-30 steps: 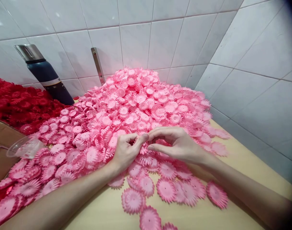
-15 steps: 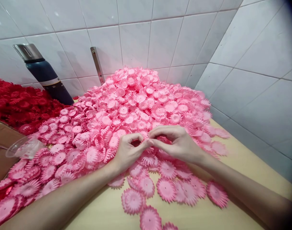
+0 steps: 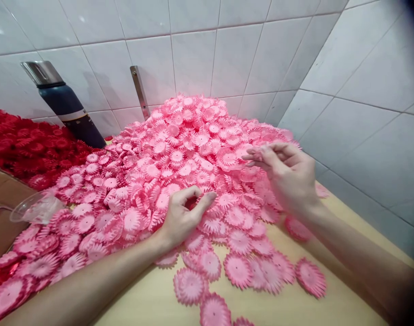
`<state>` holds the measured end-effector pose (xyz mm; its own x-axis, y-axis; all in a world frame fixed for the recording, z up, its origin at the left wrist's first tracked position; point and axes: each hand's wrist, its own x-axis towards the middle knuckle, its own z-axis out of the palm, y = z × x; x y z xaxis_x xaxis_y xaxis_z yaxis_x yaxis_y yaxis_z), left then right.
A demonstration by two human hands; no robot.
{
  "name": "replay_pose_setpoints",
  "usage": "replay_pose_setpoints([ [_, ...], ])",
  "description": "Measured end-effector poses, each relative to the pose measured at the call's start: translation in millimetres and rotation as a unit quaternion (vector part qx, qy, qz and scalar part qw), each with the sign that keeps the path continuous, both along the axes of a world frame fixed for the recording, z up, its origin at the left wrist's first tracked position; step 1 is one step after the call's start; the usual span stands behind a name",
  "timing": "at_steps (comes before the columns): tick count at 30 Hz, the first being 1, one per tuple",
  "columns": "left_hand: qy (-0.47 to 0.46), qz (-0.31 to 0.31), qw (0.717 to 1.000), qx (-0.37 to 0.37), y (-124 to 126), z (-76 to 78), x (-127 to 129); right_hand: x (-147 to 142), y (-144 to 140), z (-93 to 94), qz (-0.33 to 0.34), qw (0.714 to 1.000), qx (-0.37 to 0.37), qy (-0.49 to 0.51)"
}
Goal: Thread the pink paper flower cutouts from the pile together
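My left hand point(image 3: 185, 216) hovers at the front of the heap, its fingers curled and thumb laid forward; anything inside the curl is hidden. Up and to the right, my right hand point(image 3: 291, 176) has its thumb and fingertips pinched together above the heap's right side. Something pinkish shows at those fingertips, too blurred to name. Under and around both hands lies a large heap of pink, fringed flower-petal discs point(image 3: 200, 138), many with a small dark dot in the middle. Several loose petal discs point(image 3: 238, 270) are spread in front on the pale yellow table point(image 3: 275, 310).
A dark blue bottle point(image 3: 68, 108) with a steel cap stands tilted in view behind red petal discs point(image 3: 30, 145). At left are a clear plastic cup point(image 3: 35, 208) and a cardboard box point(image 3: 5, 210). White tiled walls point(image 3: 193, 54) rise behind and right; a metal strip point(image 3: 139, 90) stands against them.
My right hand has parted from my left hand, moving up and to the right over the heap. My left hand stays nearly in place with its thumb still forward.
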<state>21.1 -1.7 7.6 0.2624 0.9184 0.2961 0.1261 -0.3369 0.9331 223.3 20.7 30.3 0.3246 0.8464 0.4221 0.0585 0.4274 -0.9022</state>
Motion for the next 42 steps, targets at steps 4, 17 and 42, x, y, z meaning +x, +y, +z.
replay_pose_setpoints([
  [4, -0.012, 0.009, 1.000, -0.024, 3.2, -1.5, 0.2, 1.2, -0.2, 2.2, 0.041, 0.999, -0.018, -0.003],
  [17, -0.001, 0.001, 0.999, -0.047, 3.7, -3.0, 0.5, -12.9, -11.5, -7.0, 0.166, 0.980, -0.034, -0.107],
  [42, 0.002, -0.043, 0.998, -0.049, 3.2, -3.0, -0.8, -25.8, -23.0, -2.3, 0.227, 0.938, 0.039, -0.259],
])
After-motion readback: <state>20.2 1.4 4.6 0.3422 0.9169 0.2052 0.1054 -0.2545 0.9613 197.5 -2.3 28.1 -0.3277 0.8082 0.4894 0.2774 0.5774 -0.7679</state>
